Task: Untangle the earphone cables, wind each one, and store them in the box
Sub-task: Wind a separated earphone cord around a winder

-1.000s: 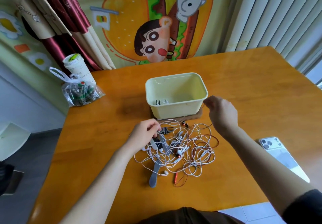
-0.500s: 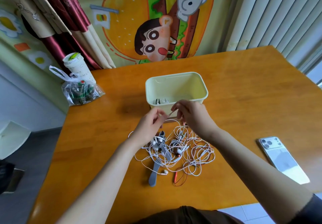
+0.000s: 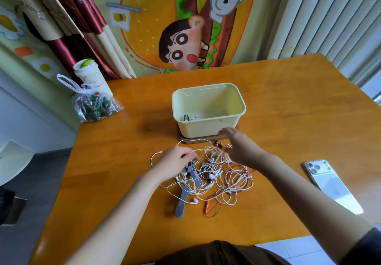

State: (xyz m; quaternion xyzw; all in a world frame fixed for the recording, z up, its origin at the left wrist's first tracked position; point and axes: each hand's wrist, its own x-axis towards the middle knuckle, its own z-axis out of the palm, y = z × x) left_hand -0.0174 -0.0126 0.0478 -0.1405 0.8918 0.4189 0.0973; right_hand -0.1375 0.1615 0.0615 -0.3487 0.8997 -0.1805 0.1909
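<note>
A tangle of white and thin red earphone cables lies on the wooden table in front of the pale yellow box. One wound earphone lies in the box's near left corner. My left hand rests on the left side of the tangle, its fingers curled over a white cable that loops out to its left. My right hand hovers blurred over the tangle's far right, just in front of the box, fingers spread and holding nothing. A grey flat earphone band sticks out of the pile toward me.
The box stands on a brown wooden board. A white phone lies face down at the right. A plastic bag and a paper cup sit at the table's far left corner.
My hands were together near the box front, pinching a cable end. The left hand has dropped onto the pile, and the right hand has let go and swung to the right.
</note>
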